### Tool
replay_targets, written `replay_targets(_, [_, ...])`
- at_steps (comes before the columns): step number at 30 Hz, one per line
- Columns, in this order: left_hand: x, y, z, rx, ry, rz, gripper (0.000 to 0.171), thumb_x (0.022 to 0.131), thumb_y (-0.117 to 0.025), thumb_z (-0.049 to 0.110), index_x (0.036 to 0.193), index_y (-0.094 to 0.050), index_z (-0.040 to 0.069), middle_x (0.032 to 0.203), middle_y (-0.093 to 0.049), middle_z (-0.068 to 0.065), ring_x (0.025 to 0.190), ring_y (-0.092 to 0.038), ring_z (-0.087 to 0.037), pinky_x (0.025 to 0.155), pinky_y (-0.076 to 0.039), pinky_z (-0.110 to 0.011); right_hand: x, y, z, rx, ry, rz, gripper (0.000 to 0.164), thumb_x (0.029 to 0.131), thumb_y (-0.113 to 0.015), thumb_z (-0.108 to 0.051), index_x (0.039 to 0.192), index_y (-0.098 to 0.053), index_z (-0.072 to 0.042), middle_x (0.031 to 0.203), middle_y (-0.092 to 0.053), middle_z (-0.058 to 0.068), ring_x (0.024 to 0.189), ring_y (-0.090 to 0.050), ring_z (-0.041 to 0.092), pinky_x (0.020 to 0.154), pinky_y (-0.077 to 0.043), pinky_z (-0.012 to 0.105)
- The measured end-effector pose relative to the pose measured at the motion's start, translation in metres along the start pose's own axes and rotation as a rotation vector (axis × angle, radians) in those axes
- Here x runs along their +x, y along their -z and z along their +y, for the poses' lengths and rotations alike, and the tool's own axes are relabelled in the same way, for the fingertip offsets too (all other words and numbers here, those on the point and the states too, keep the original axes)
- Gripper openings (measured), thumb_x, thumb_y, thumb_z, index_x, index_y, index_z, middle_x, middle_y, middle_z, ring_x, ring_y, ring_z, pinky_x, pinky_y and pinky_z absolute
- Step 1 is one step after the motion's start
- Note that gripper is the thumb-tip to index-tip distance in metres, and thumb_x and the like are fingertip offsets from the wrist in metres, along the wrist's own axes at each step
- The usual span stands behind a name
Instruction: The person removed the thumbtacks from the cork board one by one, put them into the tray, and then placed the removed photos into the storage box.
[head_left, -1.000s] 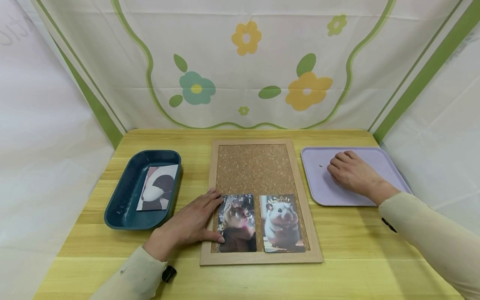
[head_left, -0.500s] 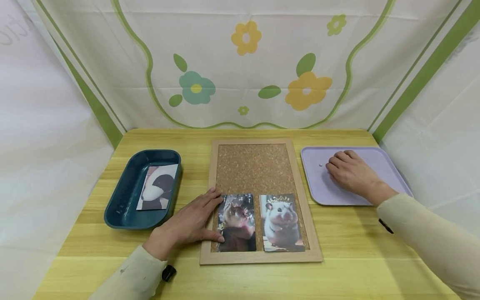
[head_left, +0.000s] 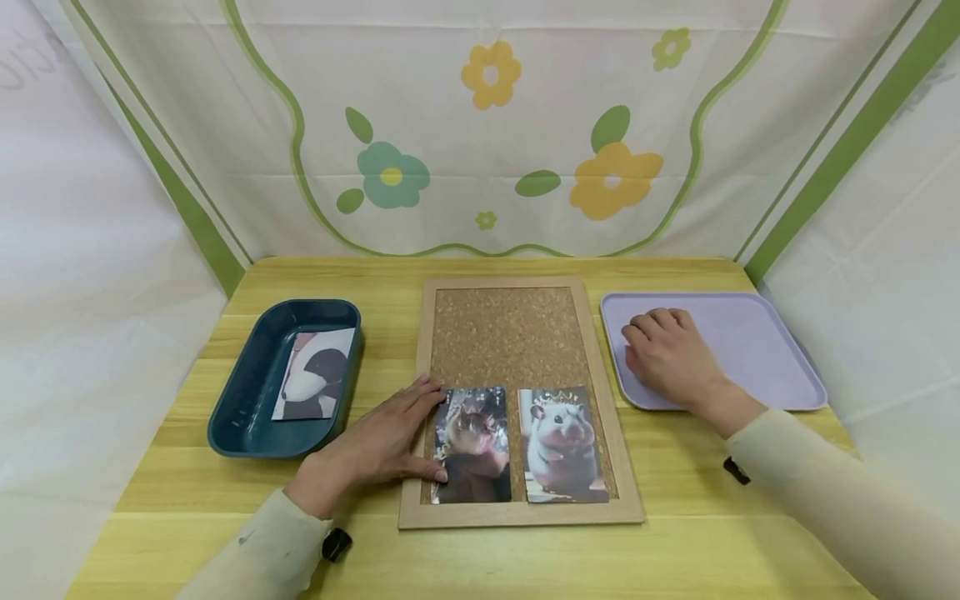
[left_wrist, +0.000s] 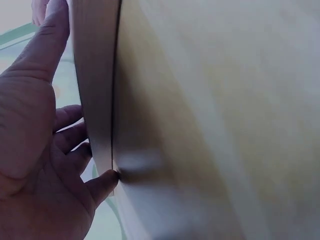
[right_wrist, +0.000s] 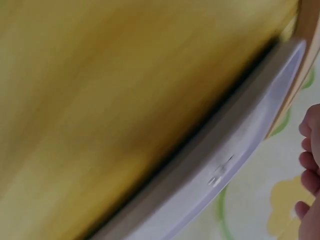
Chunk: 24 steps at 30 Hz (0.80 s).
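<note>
My left hand point(head_left: 375, 442) rests on the left side of the wood-framed cork board point(head_left: 517, 333), its thumb at the edge of a dark animal picture card point(head_left: 472, 446). Beside that lies a white hamster card point(head_left: 564, 450). My right hand point(head_left: 667, 358) is over the left part of the lilac tray point(head_left: 757, 342), knuckles up and fingers curled. What its fingertips hold, if anything, is hidden in the head view; no object shows at them in the right wrist view. A small clear push pin point(right_wrist: 220, 172) appears on the tray in the right wrist view.
A dark teal basin point(head_left: 247, 417) stands left of the board, holding a card with a black-and-white picture point(head_left: 317, 375). Everything sits on a yellow wood-grain table point(head_left: 525, 562). A white flowered cloth point(head_left: 450, 100) hangs behind it.
My right hand has moved left on the tray and now covers the spot where a tiny object showed before. My left hand and the cards have stayed in place.
</note>
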<state>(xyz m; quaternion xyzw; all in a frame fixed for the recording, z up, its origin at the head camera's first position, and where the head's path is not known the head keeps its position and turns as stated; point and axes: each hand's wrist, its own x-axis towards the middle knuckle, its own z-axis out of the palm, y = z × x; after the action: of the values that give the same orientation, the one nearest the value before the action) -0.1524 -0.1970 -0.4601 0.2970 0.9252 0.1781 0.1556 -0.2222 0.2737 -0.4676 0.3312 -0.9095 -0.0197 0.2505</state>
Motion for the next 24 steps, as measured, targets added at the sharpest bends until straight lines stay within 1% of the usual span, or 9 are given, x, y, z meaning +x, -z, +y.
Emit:
replay_targets(2, [0.001, 0.002, 0.001, -0.034, 0.015, 0.006, 0.102, 0.089, -0.072, 0.069, 0.164, -0.036, 0.011, 0.174, -0.028, -0.01, 0.164, -0.016, -0.028, 0.129, -0.028, -0.053, 0.005, 0.001, -0.014, 0.029, -0.011, 0.009, 0.024, 0.092, -0.065, -0.018, 0.107, -0.069, 0.001, 0.106, -0.069, 0.019, 0.099, -0.061, 0.043, 0.087, -0.048, 0.06])
replay_targets(5, [0.003, 0.006, 0.002, -0.079, 0.039, 0.028, 0.078, 0.101, -0.066, 0.055, 0.162, -0.041, 0.013, 0.171, -0.035, -0.009, 0.162, -0.023, -0.027, 0.128, -0.03, -0.052, 0.011, 0.005, -0.037, 0.069, -0.008, 0.003, 0.027, 0.092, -0.065, -0.019, 0.109, -0.07, 0.001, 0.107, -0.07, 0.018, 0.101, -0.062, 0.041, 0.088, -0.048, 0.06])
replay_targets(8, [0.008, 0.011, 0.003, -0.11, 0.044, 0.079, 0.054, 0.109, -0.06, 0.037, 0.157, -0.05, 0.013, 0.162, -0.049, -0.01, 0.156, -0.039, -0.03, 0.124, -0.037, -0.053, 0.017, 0.008, -0.059, 0.116, 0.0, -0.021, 0.03, 0.094, -0.065, -0.022, 0.113, -0.072, 0.0, 0.109, -0.071, 0.017, 0.102, -0.063, 0.039, 0.091, -0.049, 0.059])
replay_targets(11, [0.014, 0.017, 0.006, -0.132, 0.064, 0.133, 0.038, 0.111, -0.056, 0.022, 0.147, -0.06, 0.013, 0.15, -0.061, -0.009, 0.144, -0.054, -0.029, 0.118, -0.045, -0.053, 0.021, 0.012, -0.082, 0.152, 0.014, -0.056, 0.03, 0.095, -0.068, -0.025, 0.115, -0.072, -0.003, 0.113, -0.071, 0.014, 0.105, -0.064, 0.036, 0.095, -0.05, 0.058])
replay_targets(13, [0.018, 0.019, 0.008, -0.147, 0.088, 0.169, 0.033, 0.111, -0.054, 0.015, 0.142, -0.064, 0.011, 0.144, -0.065, -0.009, 0.137, -0.059, -0.029, 0.113, -0.05, -0.052, 0.023, 0.015, -0.096, 0.166, 0.033, -0.079, 0.03, 0.095, -0.07, -0.027, 0.115, -0.072, -0.005, 0.115, -0.071, 0.013, 0.106, -0.064, 0.034, 0.097, -0.05, 0.057])
replay_targets(16, [0.023, 0.022, 0.011, -0.186, 0.152, 0.201, 0.032, 0.111, -0.051, 0.012, 0.139, -0.066, 0.012, 0.14, -0.068, -0.008, 0.132, -0.063, -0.028, 0.108, -0.054, -0.051, 0.025, 0.02, -0.114, 0.184, 0.073, -0.099, 0.033, 0.094, -0.075, -0.031, 0.116, -0.072, -0.007, 0.117, -0.071, 0.01, 0.108, -0.063, 0.032, 0.098, -0.051, 0.055])
replay_targets(20, [0.029, 0.029, 0.01, -0.291, 0.239, 0.226, 0.033, 0.111, -0.048, 0.011, 0.138, -0.067, 0.011, 0.136, -0.07, -0.01, 0.124, -0.067, -0.028, 0.098, -0.058, -0.047, 0.028, 0.023, -0.134, 0.205, 0.119, -0.107, 0.038, 0.093, -0.077, -0.037, 0.119, -0.073, -0.009, 0.117, -0.071, 0.007, 0.109, -0.064, 0.028, 0.097, -0.051, 0.051])
replay_targets(22, [0.032, 0.034, 0.01, -0.413, 0.277, 0.225, 0.033, 0.112, -0.045, 0.01, 0.138, -0.066, 0.008, 0.134, -0.07, -0.013, 0.121, -0.067, -0.029, 0.095, -0.058, -0.046, 0.03, 0.024, -0.142, 0.213, 0.138, -0.105, 0.039, 0.094, -0.077, -0.039, 0.118, -0.073, -0.009, 0.116, -0.072, 0.006, 0.108, -0.064, 0.027, 0.095, -0.051, 0.049])
replay_targets(24, [0.036, 0.039, 0.008, -0.584, 0.31, 0.211, 0.034, 0.112, -0.041, 0.008, 0.139, -0.062, 0.004, 0.134, -0.068, -0.017, 0.12, -0.067, -0.031, 0.096, -0.058, -0.045, 0.033, 0.025, -0.15, 0.212, 0.152, -0.109, 0.038, 0.095, -0.076, -0.042, 0.117, -0.072, -0.011, 0.115, -0.071, 0.005, 0.108, -0.064, 0.026, 0.094, -0.051, 0.047])
